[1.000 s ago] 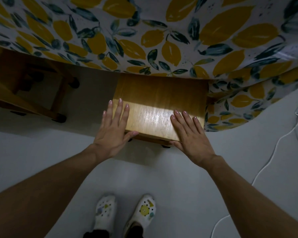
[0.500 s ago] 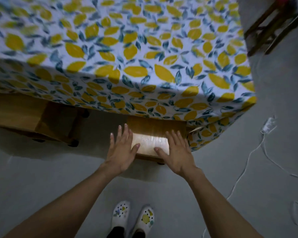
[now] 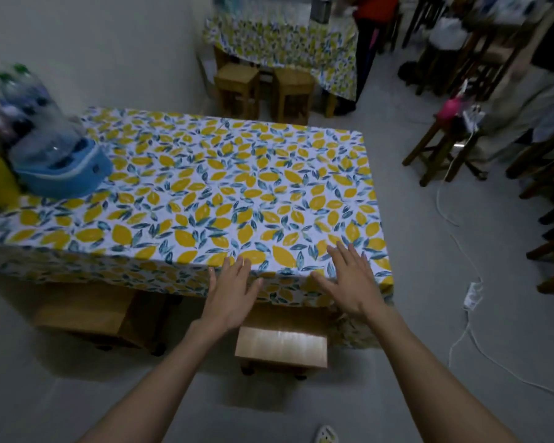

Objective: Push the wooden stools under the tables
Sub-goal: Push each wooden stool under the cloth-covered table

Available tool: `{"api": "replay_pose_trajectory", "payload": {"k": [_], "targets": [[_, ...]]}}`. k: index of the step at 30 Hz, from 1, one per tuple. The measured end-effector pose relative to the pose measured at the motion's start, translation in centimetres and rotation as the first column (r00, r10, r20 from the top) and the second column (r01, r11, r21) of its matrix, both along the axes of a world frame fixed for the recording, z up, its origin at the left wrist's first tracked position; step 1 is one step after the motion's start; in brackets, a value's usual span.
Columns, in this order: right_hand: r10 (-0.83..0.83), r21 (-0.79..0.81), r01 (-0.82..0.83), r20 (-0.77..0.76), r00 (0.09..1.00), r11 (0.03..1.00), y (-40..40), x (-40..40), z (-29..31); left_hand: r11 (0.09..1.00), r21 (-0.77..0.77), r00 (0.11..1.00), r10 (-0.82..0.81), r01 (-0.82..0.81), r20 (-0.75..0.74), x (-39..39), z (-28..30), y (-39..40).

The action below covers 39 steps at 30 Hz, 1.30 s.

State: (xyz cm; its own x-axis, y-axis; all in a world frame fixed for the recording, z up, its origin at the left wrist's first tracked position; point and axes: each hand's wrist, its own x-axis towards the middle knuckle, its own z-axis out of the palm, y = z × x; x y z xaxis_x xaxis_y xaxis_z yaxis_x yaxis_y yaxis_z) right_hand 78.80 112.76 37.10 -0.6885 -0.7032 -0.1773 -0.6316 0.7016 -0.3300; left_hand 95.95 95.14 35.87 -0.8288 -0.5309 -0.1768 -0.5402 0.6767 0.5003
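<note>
Left hand open with fingers spread, empty, raised in front of the near edge of the lemon-print table; right hand likewise open and empty, over the near right corner. Below and between them, wooden stool part-way under, near edge of its seat jutting out from the tablecloth; second stool to the left tucked deeper. Best lowered again, both palms flat on the seat's near edge, pushed level and straight toward the far side so the legs slide without twisting or catching the cloth.

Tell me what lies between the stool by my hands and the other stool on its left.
Only bare grey floor in shadow lies between the stool and the left stool, by the head view.
</note>
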Motion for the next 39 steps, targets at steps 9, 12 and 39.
{"api": "replay_pose_trajectory", "payload": {"k": [9, 12, 39], "targets": [[0.119, -0.037, -0.119, -0.016, 0.993, 0.992, 0.3, -17.6, 1.8, 0.981, 0.044, 0.981, 0.19, -0.189, -0.035, -14.7, 0.2, 3.3], [0.18, -0.062, -0.18, 0.002, 0.984, 0.982, 0.6, -24.3, 3.1, 0.95, 0.107, 0.953, 0.299, -0.293, -0.049, -21.3, 0.6, 5.7], [0.573, -0.016, -0.575, -0.058, 0.818, 0.818, -21.4, -74.5, 7.1, 0.784, 0.092, 0.771, 0.621, -0.614, -0.143, -69.2, 2.8, -8.4]]}}
